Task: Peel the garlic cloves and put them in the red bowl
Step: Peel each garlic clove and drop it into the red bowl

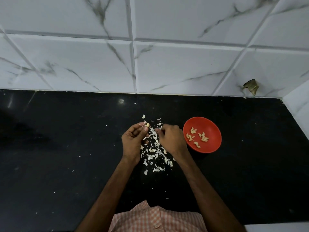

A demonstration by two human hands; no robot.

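Garlic clove [147, 125] pinched at left hand [133, 141] fingertips; right hand [170, 139] curled just beside, contents unclear. Red bowl [212, 146] on black worktop [66, 148], rightward, nearer right hand.

Both my forearms reach forward, bare, converging. My left hand [133, 141] is curled, fingertips pinched together at the top. My right hand [172, 139] sits just beside it, knuckles up, fingers bent inward toward the left.

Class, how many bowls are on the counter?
1: the red bowl sits on the black counter, just right of the right hand.
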